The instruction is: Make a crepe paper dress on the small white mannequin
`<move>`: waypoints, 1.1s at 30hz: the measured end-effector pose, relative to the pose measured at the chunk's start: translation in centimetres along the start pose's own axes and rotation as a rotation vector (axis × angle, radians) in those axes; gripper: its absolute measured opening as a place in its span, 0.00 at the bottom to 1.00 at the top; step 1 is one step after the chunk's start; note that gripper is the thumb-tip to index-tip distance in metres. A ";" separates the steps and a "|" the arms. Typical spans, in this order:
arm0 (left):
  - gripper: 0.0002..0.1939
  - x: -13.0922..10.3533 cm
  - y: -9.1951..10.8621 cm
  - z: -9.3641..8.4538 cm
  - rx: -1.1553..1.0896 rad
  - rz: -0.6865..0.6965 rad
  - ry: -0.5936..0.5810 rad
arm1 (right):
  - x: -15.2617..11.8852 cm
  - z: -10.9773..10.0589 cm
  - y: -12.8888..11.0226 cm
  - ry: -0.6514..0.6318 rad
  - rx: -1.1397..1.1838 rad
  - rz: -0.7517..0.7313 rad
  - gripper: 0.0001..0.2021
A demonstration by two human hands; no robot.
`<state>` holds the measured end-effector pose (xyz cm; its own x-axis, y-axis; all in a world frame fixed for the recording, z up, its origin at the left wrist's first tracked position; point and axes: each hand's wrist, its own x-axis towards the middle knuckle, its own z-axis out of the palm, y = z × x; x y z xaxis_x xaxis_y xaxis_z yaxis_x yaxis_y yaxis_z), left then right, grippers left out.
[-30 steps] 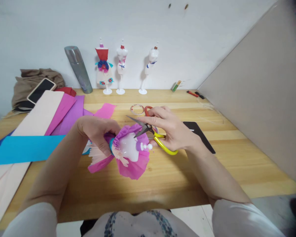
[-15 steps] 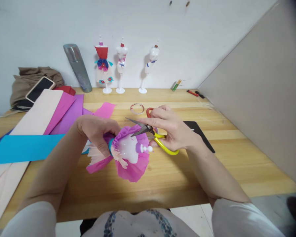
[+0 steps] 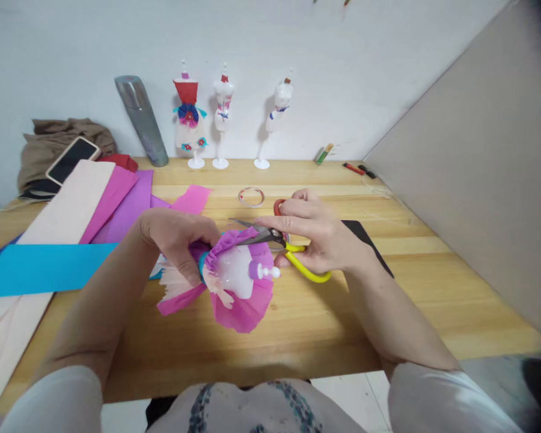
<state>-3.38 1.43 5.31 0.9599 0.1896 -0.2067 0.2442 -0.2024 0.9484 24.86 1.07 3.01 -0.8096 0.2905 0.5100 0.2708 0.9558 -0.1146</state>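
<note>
My left hand (image 3: 180,240) is closed round the waist of a small white mannequin (image 3: 235,272), which lies tilted with its purple neck and white knob to the right. Pink and purple crepe paper (image 3: 247,313) flares round the mannequin's chest, and pale ruffled paper shows below the hand. In my right hand (image 3: 318,234) are scissors (image 3: 307,268) with one yellow and one red handle loop. Their blades are parted slightly, with the purple paper edge at the lower blade. My right index finger stretches along the scissors toward the blades.
Crepe paper sheets (image 3: 49,270) in several colours cover the table's left side. Behind stand three small mannequins (image 3: 187,117) and a grey flask (image 3: 142,120). A tape roll (image 3: 251,197), a black flat object (image 3: 365,243) and a glue stick (image 3: 324,154) lie on the table (image 3: 415,300). A phone (image 3: 73,160) rests on brown cloth.
The scissor blades have come closer together, and my right hand has shifted slightly right. My left hand and the mannequin have stayed nearly still.
</note>
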 end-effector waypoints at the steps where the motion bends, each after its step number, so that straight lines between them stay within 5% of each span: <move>1: 0.15 0.0 0.0 0.0 0.007 0.009 -0.007 | 0.0 0.0 0.1 0.017 -0.004 -0.029 0.31; 12: 0.16 0.0 -0.3 0.0 0.005 0.023 0.100 | -0.2 0.0 0.2 0.080 -0.072 -0.083 0.27; 33: 0.11 0.1 -0.1 -0.1 0.094 -0.004 0.014 | -0.6 -1.3 0.4 0.036 -0.178 -0.150 0.18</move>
<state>-3.37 1.53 5.19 0.9570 0.2039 -0.2063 0.2604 -0.2909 0.9206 26.15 1.24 3.80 -0.8294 0.1411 0.5406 0.2390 0.9642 0.1149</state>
